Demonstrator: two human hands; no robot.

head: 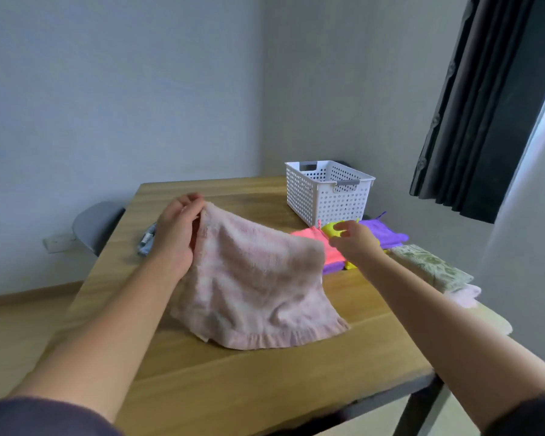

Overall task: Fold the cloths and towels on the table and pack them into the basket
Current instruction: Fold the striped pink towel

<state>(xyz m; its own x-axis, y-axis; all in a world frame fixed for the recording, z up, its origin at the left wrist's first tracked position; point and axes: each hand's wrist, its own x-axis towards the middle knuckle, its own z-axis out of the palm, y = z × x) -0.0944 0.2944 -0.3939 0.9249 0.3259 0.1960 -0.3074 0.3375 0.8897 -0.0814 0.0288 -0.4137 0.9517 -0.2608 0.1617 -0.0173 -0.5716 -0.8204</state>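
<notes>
The left hand (178, 234) grips one top corner of a pink towel (255, 287) at frame centre. The right hand (357, 243) pinches the other, fingers curled, and the hem trails on the surface (233, 382). Upper right of centre stands a white basket (324, 196), its bottom hidden. Bright cloths (387, 231) lie just before it.

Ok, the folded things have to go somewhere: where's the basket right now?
In the head view, the white basket stands on the far right part of the table, just behind the purple cloth and beyond the right hand.
</notes>
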